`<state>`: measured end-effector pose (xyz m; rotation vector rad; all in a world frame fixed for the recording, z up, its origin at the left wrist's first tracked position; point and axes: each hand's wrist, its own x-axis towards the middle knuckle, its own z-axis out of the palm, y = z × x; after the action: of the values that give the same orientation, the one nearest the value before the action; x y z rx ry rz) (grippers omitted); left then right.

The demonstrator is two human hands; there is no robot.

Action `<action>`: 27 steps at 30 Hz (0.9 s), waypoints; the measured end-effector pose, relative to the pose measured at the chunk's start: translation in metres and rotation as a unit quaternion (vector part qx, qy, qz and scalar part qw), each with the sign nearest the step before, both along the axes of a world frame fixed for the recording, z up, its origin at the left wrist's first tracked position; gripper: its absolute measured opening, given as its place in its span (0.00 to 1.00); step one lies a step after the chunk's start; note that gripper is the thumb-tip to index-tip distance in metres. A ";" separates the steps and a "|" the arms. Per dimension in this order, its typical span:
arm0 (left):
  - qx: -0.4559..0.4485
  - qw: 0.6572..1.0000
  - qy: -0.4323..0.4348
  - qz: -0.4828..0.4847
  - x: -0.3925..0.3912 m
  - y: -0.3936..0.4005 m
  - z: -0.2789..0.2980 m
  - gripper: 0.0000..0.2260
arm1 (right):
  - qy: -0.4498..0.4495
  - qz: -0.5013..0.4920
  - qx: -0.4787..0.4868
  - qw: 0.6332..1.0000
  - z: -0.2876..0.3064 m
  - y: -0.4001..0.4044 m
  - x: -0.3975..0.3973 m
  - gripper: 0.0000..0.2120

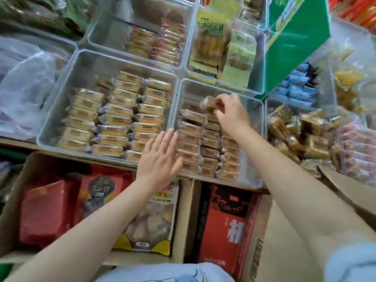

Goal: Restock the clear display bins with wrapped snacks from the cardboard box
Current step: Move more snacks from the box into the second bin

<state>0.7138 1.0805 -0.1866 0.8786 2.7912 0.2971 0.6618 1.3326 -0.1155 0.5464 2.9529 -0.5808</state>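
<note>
- Two bare forearms reach forward from the bottom of our view, over open cardboard boxes (pixel 189 202) at our feet: the left one holds red bags and a yellow-trimmed snack bag, the right one a red and black carton.
- Our left hand (pixel 159 157) lies flat with fingers straight and spread, holding nothing, its fingertips against the near left wall of the clear bin (pixel 258 143) and the front stack of snacks there.
- Our right hand (pixel 231 112) is farther in, fingers and thumb curled in a pinch round one brown wrapped snack (pixel 209 103), held above the back of the rows.
- That bin carries three rows of brown cakes in clear film (the back third looks bare), packed edge to edge toward the near wall.
- Just left of it, a wider clear bin (pixel 59 110) holds paler, yellow-wrapped cakes in tidy columns.
- To the right, a loose heap of golden wrapped squares (pixel 301 127) sits in another clear container.
- Farther back, more clear bins carry stacked biscuits and yellow-green packets (pixel 211 37); a green carton (pixel 295 41) leans in from the upper right.
- Crumpled clear plastic (pixel 26 78) lies at far left.
</note>
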 end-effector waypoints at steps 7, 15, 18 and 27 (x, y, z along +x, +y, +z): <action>-0.007 1.000 -0.007 -0.018 -0.001 -0.001 0.003 0.43 | -0.136 0.060 -0.029 0.988 -0.043 -0.025 -0.033 0.21; 0.009 1.000 0.020 -0.010 0.000 0.001 -0.001 0.43 | -0.146 -0.010 -0.021 0.989 -0.058 -0.070 -0.021 0.26; 0.008 1.000 0.027 -0.011 0.000 0.001 -0.001 0.42 | -0.127 0.000 -0.025 0.992 -0.059 -0.072 -0.012 0.28; -0.017 1.000 -0.012 -0.014 -0.001 -0.001 0.005 0.41 | -0.223 0.099 0.158 0.957 -0.033 -0.071 -0.013 0.28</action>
<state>0.7127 1.0800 -0.1817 0.8987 2.7512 0.2526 0.6485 1.2614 -0.1482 0.3383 2.6239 0.0393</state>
